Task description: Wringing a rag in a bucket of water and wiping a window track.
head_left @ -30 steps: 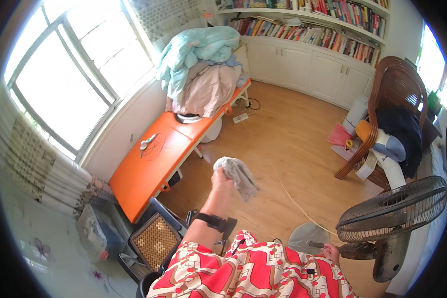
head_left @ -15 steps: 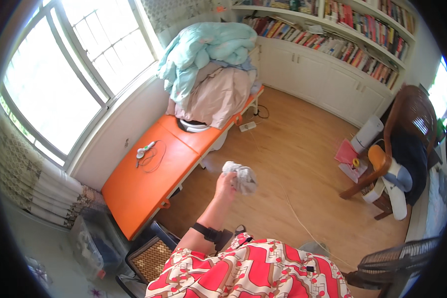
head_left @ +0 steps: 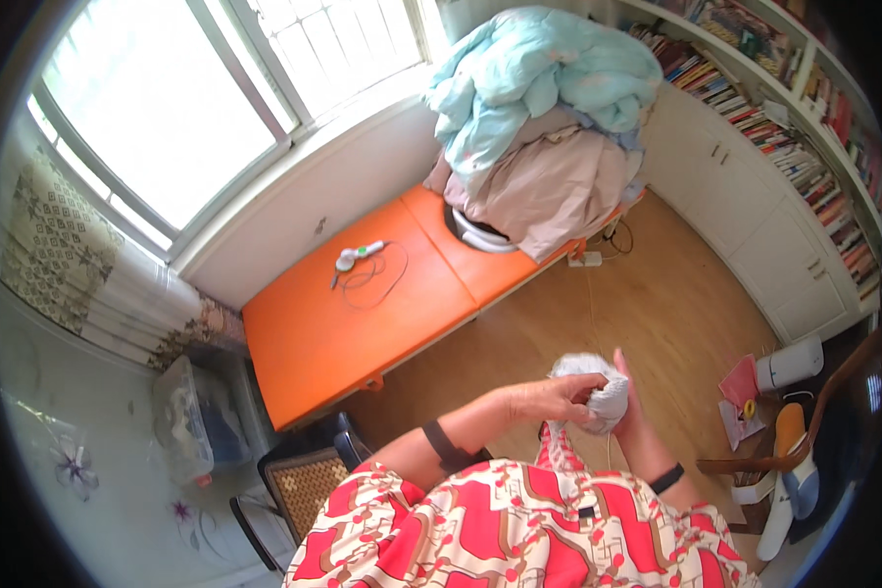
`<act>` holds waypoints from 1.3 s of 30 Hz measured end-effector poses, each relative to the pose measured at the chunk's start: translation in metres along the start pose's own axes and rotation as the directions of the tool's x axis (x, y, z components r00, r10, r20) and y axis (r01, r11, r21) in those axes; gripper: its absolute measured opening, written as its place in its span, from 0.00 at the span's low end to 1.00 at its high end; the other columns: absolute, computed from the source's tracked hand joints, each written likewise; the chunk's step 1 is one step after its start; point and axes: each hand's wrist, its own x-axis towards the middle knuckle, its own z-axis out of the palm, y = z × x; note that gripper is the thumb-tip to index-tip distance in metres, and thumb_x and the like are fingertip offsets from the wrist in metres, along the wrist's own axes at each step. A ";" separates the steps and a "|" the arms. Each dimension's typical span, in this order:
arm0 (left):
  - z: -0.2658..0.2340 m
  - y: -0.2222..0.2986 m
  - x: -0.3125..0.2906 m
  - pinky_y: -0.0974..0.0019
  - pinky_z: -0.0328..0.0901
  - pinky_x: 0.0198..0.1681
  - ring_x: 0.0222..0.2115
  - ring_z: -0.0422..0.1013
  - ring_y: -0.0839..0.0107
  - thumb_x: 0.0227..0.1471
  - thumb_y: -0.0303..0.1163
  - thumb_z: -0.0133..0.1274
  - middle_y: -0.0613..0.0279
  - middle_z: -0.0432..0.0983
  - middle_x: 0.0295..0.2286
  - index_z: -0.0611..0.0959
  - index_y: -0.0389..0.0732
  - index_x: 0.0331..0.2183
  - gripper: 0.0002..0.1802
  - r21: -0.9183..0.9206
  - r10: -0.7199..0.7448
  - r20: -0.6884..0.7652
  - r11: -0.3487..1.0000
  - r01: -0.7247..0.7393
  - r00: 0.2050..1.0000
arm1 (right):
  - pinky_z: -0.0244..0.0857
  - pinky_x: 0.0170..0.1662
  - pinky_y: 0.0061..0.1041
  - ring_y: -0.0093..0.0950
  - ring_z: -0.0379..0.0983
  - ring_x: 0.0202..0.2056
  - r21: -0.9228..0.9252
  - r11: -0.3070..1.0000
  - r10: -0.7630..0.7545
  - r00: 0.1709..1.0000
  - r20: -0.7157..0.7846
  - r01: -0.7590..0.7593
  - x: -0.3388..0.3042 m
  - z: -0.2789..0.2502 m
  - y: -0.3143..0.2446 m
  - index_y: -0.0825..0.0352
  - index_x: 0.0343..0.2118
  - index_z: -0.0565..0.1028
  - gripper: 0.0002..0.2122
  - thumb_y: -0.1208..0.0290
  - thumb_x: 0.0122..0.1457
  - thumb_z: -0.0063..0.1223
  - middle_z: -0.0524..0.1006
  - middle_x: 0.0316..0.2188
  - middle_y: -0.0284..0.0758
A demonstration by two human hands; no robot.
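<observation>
In front of me at waist height a crumpled greyish-white cloth is between my two hands. My left hand reaches in from the left, its fingers closed on the cloth. On the other side my right hand cups the bundle, with one finger sticking up beside it; the rest of its fingers are mostly hidden by the cloth. Beyond my hands is an orange padded folding table. On it lies a white handheld device with a green mark and a thin coiled cable.
A light-blue quilt and a beige cover are heaped on the table's far end. Left of me stand a woven-seat chair and a clear plastic bin. A wooden armchair with things on it is at right. Bookshelves line the back.
My view has swung to the right. My right hand has come in and taken hold of the cloth, which my left hand alone was holding out before.
</observation>
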 end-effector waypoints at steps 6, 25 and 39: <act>-0.086 0.007 -0.046 0.69 0.64 0.43 0.39 0.67 0.76 0.54 0.37 0.49 0.62 0.71 0.40 0.70 0.37 0.48 0.21 -0.134 0.007 -0.725 0.979 -0.152 0.689 | 0.66 0.47 0.29 0.28 0.71 0.43 -0.377 0.926 -0.101 0.978 -0.181 0.026 0.087 -0.032 -0.082 0.70 0.48 0.68 0.18 0.67 0.56 0.44 0.73 0.43 0.38; -0.089 -0.068 -0.180 0.67 0.65 0.42 0.38 0.72 0.67 0.52 0.48 0.47 0.52 0.75 0.39 0.77 0.35 0.39 0.25 -0.830 -0.815 -0.467 0.271 -0.487 0.343 | 0.64 0.43 0.27 0.27 0.71 0.39 -0.801 -0.383 0.129 0.833 -0.539 -0.459 0.194 -0.034 -0.133 0.65 0.41 0.74 0.14 0.66 0.52 0.54 0.77 0.35 0.36; -0.163 -0.016 -0.140 0.68 0.65 0.39 0.36 0.72 0.72 0.54 0.38 0.46 0.58 0.76 0.37 0.78 0.37 0.38 0.16 -0.727 -0.807 -0.509 0.215 -0.652 0.300 | 0.64 0.43 0.30 0.35 0.72 0.41 -0.788 -0.300 0.409 0.673 -0.616 -0.538 0.361 -0.191 -0.205 0.64 0.41 0.75 0.29 0.45 0.42 0.57 0.76 0.40 0.44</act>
